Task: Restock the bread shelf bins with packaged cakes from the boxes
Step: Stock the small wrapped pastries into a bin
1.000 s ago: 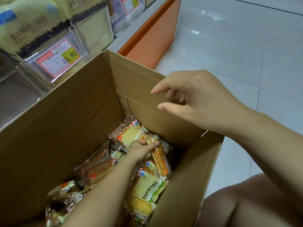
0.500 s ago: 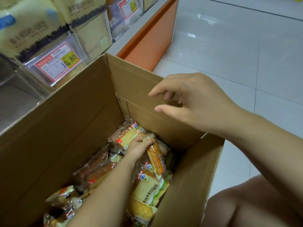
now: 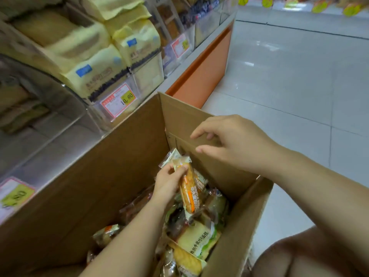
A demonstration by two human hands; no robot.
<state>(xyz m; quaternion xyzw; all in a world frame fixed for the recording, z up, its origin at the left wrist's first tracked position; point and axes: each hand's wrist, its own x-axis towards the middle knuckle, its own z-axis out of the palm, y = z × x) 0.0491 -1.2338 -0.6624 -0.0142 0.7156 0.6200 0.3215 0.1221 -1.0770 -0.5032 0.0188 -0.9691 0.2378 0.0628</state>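
Nearest us, our left hand (image 3: pixel 169 182) is down in the open cardboard box (image 3: pixel 111 172), fingers and thumb clamped on the top of one orange-wrapped packaged cake (image 3: pixel 190 193). The cake stands up out of the loose pile of packets (image 3: pixel 197 238), apparently so we can draw it clear. Just beyond, our right hand (image 3: pixel 229 144) hangs by the far inner flap (image 3: pixel 211 168), fingers loosely curled, apart and holding nothing, probably to keep that flap back. Past the box stand the clear shelf bins (image 3: pixel 148 76), where the cake belongs.
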